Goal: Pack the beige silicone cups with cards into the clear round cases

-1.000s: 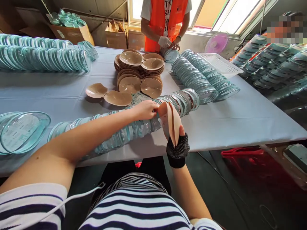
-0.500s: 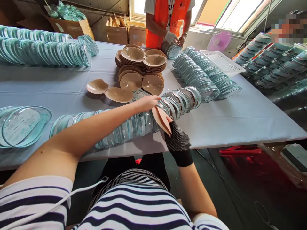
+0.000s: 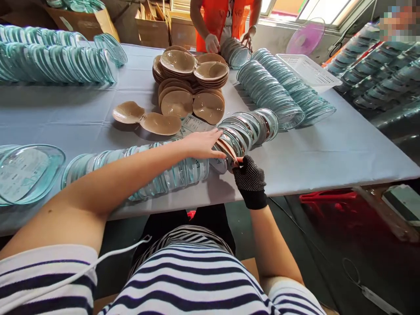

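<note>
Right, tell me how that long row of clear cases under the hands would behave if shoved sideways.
The row of clear cases would likely break apart, since the cases stand on edge, merely leaning together. Their rounded rims suggest some would roll or topple. They look thin and light, so the left hand and gloved right hand probably shift them easily.

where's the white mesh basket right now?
Head view, upper right: the white mesh basket sits on the far right part of the table, just beyond the rows of clear teal shells and below the pink fan.
</note>
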A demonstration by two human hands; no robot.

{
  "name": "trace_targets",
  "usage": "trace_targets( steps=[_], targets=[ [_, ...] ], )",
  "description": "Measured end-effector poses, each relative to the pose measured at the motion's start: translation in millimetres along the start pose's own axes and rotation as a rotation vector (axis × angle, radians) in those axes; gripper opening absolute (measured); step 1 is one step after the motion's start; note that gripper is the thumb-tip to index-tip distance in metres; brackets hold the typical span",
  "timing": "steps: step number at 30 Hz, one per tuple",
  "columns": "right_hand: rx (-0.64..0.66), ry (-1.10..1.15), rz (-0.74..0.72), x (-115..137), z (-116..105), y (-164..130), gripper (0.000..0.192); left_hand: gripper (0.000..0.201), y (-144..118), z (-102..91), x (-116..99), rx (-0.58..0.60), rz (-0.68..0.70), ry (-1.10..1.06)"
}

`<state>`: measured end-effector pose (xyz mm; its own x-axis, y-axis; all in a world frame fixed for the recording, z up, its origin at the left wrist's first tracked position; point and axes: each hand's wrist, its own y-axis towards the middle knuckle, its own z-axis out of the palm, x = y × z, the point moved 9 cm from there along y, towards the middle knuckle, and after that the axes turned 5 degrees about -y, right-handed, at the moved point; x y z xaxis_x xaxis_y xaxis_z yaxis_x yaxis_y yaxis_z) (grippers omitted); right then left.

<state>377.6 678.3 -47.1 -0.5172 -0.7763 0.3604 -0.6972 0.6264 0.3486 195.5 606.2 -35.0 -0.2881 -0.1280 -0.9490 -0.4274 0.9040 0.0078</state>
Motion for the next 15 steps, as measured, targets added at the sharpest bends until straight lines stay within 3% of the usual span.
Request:
trace_targets(
  steps=[3,8,15],
  targets=[
    [0.005,0.087,0.032,-6,15,2,0.022,0.058,0,1.9,-3,0.003,0.011,0.002],
    [0.108,0.192,-0.001,2,42,4,0.019,0.081,1,6.4,-7,0.057,0.027,0.263],
    [0.258,-0.125,-0.011,18,58,-2,0.033,0.091,-2,19.3,-10,0.163,0.066,0.561]
  ],
)
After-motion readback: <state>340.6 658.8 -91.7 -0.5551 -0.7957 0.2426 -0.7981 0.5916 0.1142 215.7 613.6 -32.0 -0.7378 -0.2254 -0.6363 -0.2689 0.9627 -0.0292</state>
